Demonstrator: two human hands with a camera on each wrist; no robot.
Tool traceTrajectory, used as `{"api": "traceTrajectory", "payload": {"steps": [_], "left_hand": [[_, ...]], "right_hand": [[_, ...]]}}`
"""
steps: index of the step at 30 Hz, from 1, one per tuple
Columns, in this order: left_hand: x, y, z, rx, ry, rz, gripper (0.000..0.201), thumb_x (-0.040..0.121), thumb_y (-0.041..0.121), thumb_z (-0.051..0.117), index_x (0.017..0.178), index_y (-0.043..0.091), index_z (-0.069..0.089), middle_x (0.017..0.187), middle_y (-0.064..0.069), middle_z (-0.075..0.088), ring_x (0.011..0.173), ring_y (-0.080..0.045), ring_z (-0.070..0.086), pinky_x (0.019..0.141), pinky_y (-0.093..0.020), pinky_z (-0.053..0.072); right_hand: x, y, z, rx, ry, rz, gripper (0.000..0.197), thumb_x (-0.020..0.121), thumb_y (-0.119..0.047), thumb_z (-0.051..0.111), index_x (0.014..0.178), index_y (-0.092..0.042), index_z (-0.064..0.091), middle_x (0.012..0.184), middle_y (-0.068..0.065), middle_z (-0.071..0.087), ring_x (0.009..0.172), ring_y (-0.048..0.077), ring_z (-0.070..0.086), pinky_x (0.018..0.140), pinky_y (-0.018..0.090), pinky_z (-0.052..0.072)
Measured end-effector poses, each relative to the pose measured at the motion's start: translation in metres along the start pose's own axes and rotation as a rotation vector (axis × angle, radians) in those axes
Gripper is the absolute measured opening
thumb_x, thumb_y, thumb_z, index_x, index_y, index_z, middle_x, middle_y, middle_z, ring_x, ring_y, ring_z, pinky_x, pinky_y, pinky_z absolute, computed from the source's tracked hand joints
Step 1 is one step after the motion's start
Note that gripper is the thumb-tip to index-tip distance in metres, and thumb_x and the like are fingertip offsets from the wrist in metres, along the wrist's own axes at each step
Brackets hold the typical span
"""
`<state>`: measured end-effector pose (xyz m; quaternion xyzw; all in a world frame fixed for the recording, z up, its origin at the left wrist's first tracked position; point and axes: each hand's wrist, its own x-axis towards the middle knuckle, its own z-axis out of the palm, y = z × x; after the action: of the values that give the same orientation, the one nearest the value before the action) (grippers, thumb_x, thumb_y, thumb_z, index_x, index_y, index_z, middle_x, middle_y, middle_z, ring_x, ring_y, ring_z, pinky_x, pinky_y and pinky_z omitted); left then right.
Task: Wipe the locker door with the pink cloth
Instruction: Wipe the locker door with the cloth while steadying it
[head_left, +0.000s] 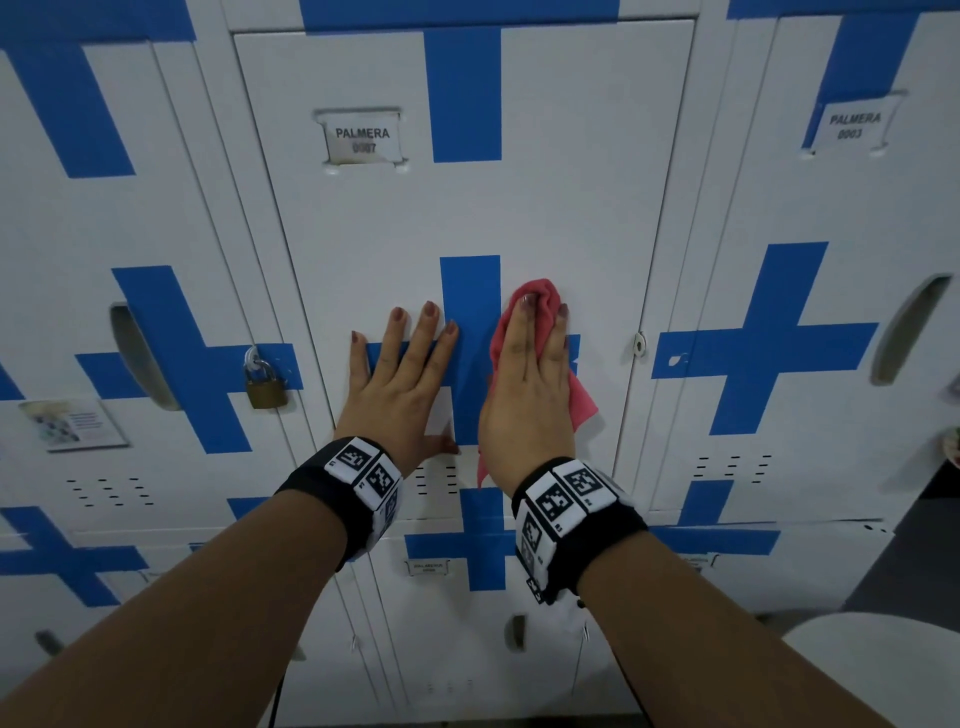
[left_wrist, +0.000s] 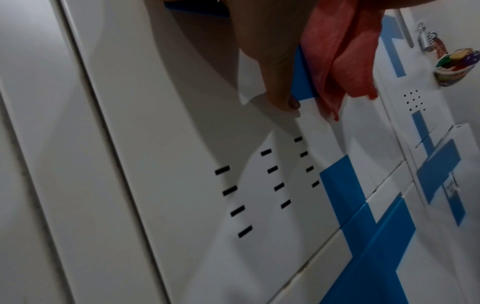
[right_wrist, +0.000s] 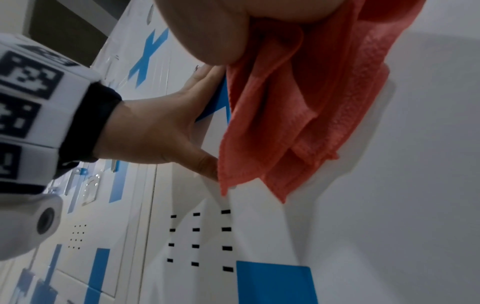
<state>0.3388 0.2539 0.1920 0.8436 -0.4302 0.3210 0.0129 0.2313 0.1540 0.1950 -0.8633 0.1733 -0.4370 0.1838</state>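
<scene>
The white locker door (head_left: 467, 218) with a blue cross fills the middle of the head view. My right hand (head_left: 530, 374) lies flat on it, fingers nearly straight, pressing the pink cloth (head_left: 582, 400) onto the cross's right arm. The cloth bunches up over my middle fingertips and hangs below my palm. In the right wrist view the pink cloth (right_wrist: 298, 113) drapes from under my palm against the door. My left hand (head_left: 400, 374) rests open and flat on the door just left of the cross's upright, fingers spread. Its thumb (left_wrist: 272, 72) touches the door beside the cloth (left_wrist: 345, 61).
A name label (head_left: 362, 137) sits high on the door and vent slots (head_left: 436, 478) low on it. A brass padlock (head_left: 265, 384) hangs on the left neighbour's door. A bare hasp (head_left: 639, 344) sits at the door's right edge. A colourful ornament (left_wrist: 457, 65) hangs on a locker to the right.
</scene>
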Motion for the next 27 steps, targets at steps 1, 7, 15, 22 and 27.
{"api": "traceTrajectory", "payload": {"steps": [1,7,15,22,27], "left_hand": [[0.0,0.0,0.0,0.002,0.0,0.0,0.141,0.05,0.069,0.074,0.145,0.022,-0.019,0.149,0.0,-0.035,0.137,-0.025,-0.03,0.108,-0.054,-0.016],[0.0,-0.001,0.001,-0.002,0.004,0.006,0.14,0.051,0.068,0.074,0.145,0.022,-0.02,0.149,0.0,-0.035,0.137,-0.025,-0.03,0.107,-0.052,-0.019],[-0.001,-0.001,0.001,-0.015,0.012,0.012,0.141,0.052,0.068,0.074,0.144,0.023,-0.023,0.148,0.001,-0.036,0.137,-0.025,-0.031,0.107,-0.053,-0.019],[0.0,-0.001,0.002,0.012,0.017,0.01,0.14,0.052,0.069,0.073,0.145,0.021,-0.02,0.149,-0.001,-0.035,0.137,-0.026,-0.03,0.107,-0.056,-0.012],[-0.001,-0.001,0.001,0.001,0.011,0.006,0.141,0.051,0.069,0.074,0.145,0.021,-0.02,0.15,-0.001,-0.034,0.138,-0.026,-0.029,0.108,-0.054,-0.018]], "right_hand": [[-0.001,0.0,0.0,0.0,-0.015,0.007,0.091,0.088,0.0,0.046,0.142,-0.023,-0.025,0.148,-0.005,-0.027,0.142,0.018,-0.02,0.117,0.038,0.002],[0.002,0.006,0.002,-0.062,0.001,-0.031,0.091,0.084,0.003,0.044,0.146,-0.019,-0.019,0.154,-0.002,-0.022,0.142,0.018,-0.022,0.115,0.037,-0.006],[0.003,0.006,-0.001,-0.252,-0.041,-0.053,0.085,0.083,-0.009,0.044,0.147,-0.011,-0.012,0.158,0.011,-0.007,0.144,0.029,-0.014,0.116,0.044,-0.006],[0.001,-0.007,-0.003,-0.238,-0.046,-0.055,0.076,0.083,-0.013,0.032,0.149,-0.006,-0.005,0.158,0.013,-0.008,0.142,0.03,-0.018,0.114,0.04,-0.009],[-0.006,0.003,-0.004,-0.309,-0.097,-0.107,0.089,0.076,-0.008,0.053,0.15,-0.009,0.003,0.158,0.014,0.007,0.144,0.032,-0.006,0.114,0.044,-0.004]]}}
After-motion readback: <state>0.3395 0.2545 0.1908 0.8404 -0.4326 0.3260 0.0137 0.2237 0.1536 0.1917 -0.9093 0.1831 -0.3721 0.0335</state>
